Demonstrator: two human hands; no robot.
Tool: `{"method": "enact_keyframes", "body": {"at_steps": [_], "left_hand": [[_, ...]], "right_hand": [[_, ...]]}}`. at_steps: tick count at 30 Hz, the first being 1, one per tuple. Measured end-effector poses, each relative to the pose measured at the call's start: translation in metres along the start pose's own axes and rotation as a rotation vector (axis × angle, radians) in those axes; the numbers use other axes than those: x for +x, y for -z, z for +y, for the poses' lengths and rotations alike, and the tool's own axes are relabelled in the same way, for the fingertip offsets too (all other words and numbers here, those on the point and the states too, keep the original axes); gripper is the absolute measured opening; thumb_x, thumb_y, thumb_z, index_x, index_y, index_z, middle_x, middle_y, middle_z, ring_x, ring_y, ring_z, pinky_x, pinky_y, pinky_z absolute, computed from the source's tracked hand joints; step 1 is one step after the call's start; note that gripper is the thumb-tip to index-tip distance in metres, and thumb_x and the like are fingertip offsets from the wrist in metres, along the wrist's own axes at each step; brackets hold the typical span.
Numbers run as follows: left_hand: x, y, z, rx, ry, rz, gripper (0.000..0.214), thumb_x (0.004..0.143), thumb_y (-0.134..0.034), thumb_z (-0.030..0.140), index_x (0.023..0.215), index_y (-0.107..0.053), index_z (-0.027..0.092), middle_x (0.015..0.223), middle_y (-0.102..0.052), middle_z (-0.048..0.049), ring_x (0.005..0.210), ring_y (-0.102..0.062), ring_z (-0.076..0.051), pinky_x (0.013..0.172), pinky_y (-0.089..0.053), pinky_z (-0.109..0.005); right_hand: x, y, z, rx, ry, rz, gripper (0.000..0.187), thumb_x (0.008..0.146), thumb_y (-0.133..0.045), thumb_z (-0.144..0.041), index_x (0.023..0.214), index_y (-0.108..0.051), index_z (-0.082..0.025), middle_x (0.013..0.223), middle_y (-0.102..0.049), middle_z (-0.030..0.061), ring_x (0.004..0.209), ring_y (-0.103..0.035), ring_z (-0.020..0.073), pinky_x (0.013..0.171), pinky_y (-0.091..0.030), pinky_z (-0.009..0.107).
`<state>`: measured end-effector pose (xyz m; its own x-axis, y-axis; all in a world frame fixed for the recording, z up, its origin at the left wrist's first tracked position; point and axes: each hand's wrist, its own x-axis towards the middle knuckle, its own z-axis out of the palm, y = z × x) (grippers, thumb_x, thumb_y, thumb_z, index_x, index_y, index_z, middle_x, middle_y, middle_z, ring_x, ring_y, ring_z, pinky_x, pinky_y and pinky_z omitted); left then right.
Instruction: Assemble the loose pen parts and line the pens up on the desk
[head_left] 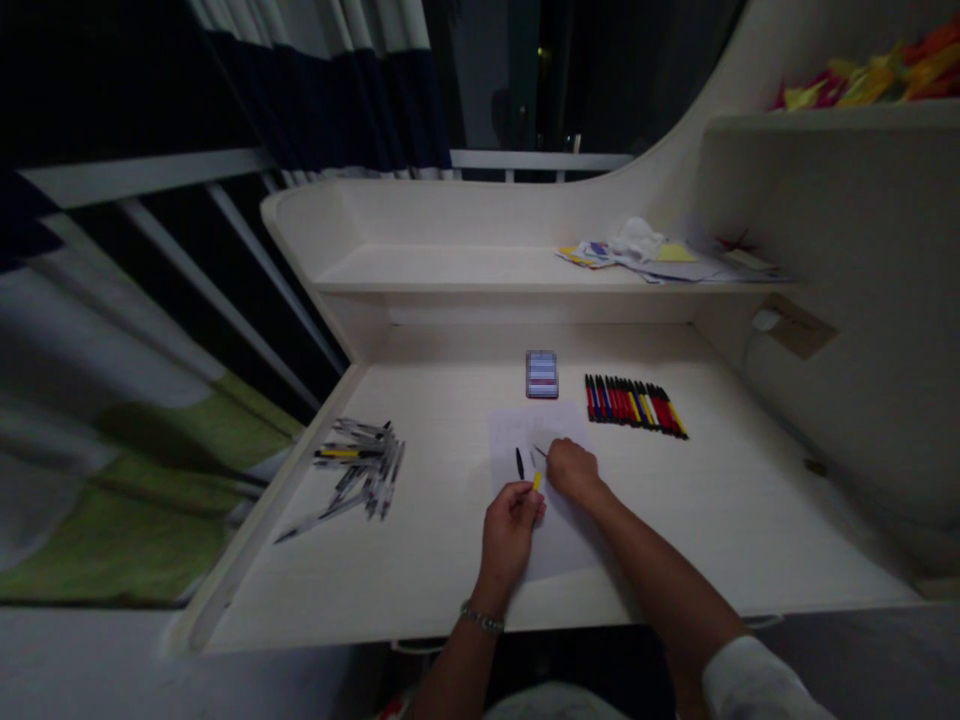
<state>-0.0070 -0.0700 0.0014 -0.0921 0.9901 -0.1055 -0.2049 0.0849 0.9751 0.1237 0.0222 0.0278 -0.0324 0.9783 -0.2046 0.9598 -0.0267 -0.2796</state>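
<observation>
My left hand [512, 525] is closed, its thumb and fingers pinching a yellow pen barrel [537, 480] that points up and away. Just above and to the right, my right hand [571, 466] is curled shut over the paper. A thin dark tip, like a pen refill [541, 452], sticks out of its fingers; the rest is hidden. Between the hands lies a small thin grey piece [532, 459], too small to make out. A black pen part [519, 462] rests beyond my left fingers on a white sheet of paper [510, 430].
To the right, several assembled coloured pens [636, 406] lie in a neat row. A loose pile of clear pen parts [364, 465], one yellow, sits at the left. A lit phone [541, 375] lies behind the paper. Papers [637, 258] rest on the raised shelf [450, 265].
</observation>
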Motion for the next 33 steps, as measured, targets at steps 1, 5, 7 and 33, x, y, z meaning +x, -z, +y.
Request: {"method": "enact_keyframes", "body": {"at_steps": [1, 5, 7, 33], "left_hand": [[0.001, 0.0, 0.0, -0.002, 0.003, 0.0, 0.037, 0.076, -0.073, 0.047, 0.094, -0.067, 0.014, 0.081, -0.072, -0.009, 0.071, -0.068, -0.018, 0.069, -0.054, -0.03], [0.002, -0.002, -0.003, -0.005, 0.016, -0.011, 0.037, 0.076, -0.073, 0.046, 0.094, -0.067, 0.015, 0.084, -0.073, -0.0099, 0.075, -0.07, -0.019, 0.073, -0.055, -0.032], [0.002, -0.004, -0.004, -0.009, 0.018, -0.024, 0.035, 0.077, -0.073, 0.045, 0.094, -0.067, 0.015, 0.086, -0.074, -0.0103, 0.078, -0.07, -0.02, 0.076, -0.055, -0.033], [0.0, -0.008, -0.004, 0.037, 0.002, -0.074, 0.029, 0.08, -0.071, 0.042, 0.095, -0.066, 0.017, 0.087, -0.073, -0.0095, 0.081, -0.07, -0.021, 0.077, -0.054, -0.033]], "right_hand": [[0.0, 0.0, 0.004, 0.062, 0.015, 0.013, 0.029, 0.08, -0.053, -0.012, 0.106, -0.065, -0.012, 0.111, -0.067, 0.0219, 0.102, -0.064, 0.0303, 0.08, -0.047, 0.037], [0.001, 0.003, 0.022, 0.6, 0.095, 0.112, 0.023, 0.086, -0.048, -0.021, 0.1, -0.065, -0.015, 0.092, -0.071, 0.0108, 0.087, -0.065, 0.0202, 0.075, -0.048, 0.03], [-0.001, 0.007, 0.026, 0.902, 0.124, 0.162, 0.025, 0.084, -0.051, -0.03, 0.099, -0.065, -0.015, 0.084, -0.07, 0.0069, 0.072, -0.062, 0.0173, 0.066, -0.048, 0.029], [-0.049, 0.012, 0.009, 1.26, 0.079, 0.11, 0.027, 0.068, -0.072, -0.044, 0.07, -0.068, -0.018, 0.06, -0.061, -0.0006, 0.056, -0.051, 0.0136, 0.057, -0.04, 0.027]]}}
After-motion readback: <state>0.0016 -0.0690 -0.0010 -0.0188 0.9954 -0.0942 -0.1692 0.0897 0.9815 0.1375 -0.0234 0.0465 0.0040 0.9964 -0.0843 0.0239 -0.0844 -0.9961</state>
